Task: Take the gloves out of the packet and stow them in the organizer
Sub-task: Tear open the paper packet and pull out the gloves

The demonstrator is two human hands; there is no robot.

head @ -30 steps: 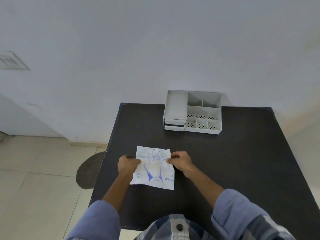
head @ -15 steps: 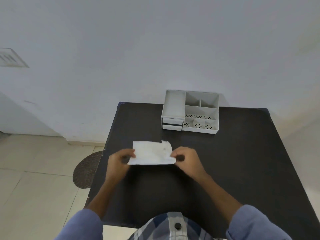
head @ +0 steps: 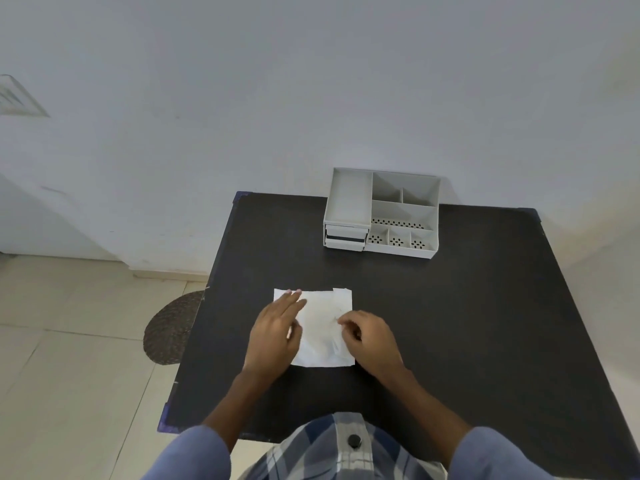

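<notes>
The packet is a thin, flat white pouch lying blank side up near the front middle of the black table; I judge it light, soft and a little slippery, so it is best pinched at the notched corner at 1 o'clock. The left hand lies open and flat on its left part, while the right hand pinches at its right edge with curled fingers. At 1 o'clock from it, well apart, stands the stiff grey plastic organizer with empty compartments.
</notes>
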